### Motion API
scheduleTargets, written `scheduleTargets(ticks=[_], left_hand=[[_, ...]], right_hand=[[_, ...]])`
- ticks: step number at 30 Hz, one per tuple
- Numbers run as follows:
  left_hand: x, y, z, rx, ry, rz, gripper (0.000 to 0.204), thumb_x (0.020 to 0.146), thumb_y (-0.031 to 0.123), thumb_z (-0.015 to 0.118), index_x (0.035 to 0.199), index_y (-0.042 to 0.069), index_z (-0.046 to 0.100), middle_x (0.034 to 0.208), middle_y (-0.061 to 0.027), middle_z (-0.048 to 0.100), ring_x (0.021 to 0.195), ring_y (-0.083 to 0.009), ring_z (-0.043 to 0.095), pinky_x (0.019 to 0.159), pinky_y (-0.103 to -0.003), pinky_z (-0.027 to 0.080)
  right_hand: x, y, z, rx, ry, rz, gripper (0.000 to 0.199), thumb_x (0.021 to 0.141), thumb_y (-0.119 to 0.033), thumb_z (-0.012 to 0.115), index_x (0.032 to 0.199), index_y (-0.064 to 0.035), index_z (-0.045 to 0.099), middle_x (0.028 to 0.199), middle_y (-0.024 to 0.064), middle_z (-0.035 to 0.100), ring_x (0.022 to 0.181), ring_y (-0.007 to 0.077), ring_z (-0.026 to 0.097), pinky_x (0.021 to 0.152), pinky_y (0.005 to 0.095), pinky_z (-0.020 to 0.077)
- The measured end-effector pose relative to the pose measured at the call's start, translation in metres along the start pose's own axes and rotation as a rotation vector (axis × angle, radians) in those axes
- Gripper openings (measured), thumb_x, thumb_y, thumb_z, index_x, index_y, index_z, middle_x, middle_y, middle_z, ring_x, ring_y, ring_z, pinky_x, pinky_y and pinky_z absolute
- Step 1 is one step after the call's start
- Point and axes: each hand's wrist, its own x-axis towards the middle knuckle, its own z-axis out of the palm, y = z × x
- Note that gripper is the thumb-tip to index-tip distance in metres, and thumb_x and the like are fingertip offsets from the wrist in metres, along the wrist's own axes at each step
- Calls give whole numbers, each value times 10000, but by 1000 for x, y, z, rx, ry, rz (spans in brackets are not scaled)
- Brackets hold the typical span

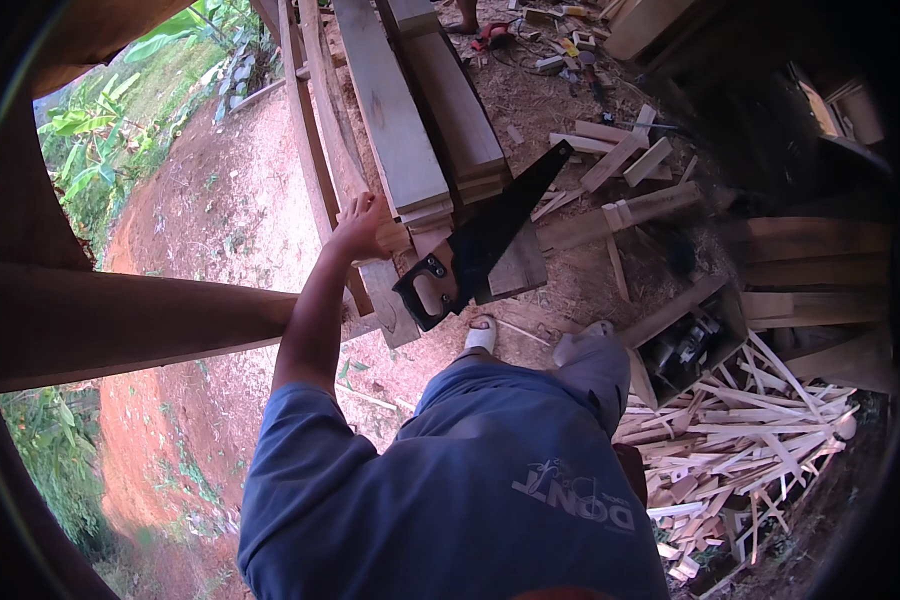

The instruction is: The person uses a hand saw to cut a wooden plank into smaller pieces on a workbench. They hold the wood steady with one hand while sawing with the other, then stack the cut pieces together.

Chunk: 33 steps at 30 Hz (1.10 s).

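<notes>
Left hand (pixel 368 226) is stretched out in front and closed around the near end of a plank (pixel 402 238) at the foot of a stack of long boards (pixel 395 120); the right hand is out of view, so its state cannot be told. Just beside the left hand, a black handsaw (pixel 485 235) lies flat across the board ends, handle toward the person and blade pointing away to the right. A firm grip on the board's end, fingers kept clear of the saw's teeth, looks the safest way to handle it. The boards' near ends overhang above the person's feet (pixel 482 336). Bare red earth (pixel 220 210) leaves open room to the left, while a pile of thin offcuts (pixel 750 430) crowds the right
</notes>
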Motion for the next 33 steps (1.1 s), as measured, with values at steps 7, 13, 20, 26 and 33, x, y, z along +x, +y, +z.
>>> scheduleTargets(ticks=[7,13,20,26,33], left_hand=[[12,7,-1,125,-146,-168,1405,511,410,983,1638,73,216,1629,-205,290,1520,-456,233,1261,-563,137],[20,-19,17,39,-212,-70,1203,570,486,972,1468,-74,400,1665,-300,195,1539,-490,159,1265,-560,167],[11,6,-3,127,-259,-117,1326,622,405,970,1595,-84,212,1704,-281,124,1582,-452,116,1274,-552,213],[-20,-3,-72,112,374,-14,918,841,105,830,1591,13,309,1662,-230,214,1514,-416,308,1200,-509,388],[-75,182,-221,2,1549,368,332,1040,262,632,1198,-28,592,1157,-171,603,1070,-339,595,985,-496,474]], right_hand=[[-17,-118,46,221,443,134,290,1002,-234,636,1178,-15,709,1153,184,713,1047,295,707,866,418,576],[0,-115,63,245,611,227,331,974,-208,648,1249,-27,684,1242,211,678,1177,353,654,1023,428,511],[22,-108,60,-95,156,364,388,906,-171,640,1275,-68,700,1056,242,722,1093,389,691,943,470,567],[53,-80,91,-231,-289,451,359,972,-241,576,1287,-109,687,1287,272,635,1156,432,678,920,512,584],[1,-65,111,-115,-31,447,351,1010,-310,543,1272,-139,702,1314,210,615,1161,404,690,910,535,591]])
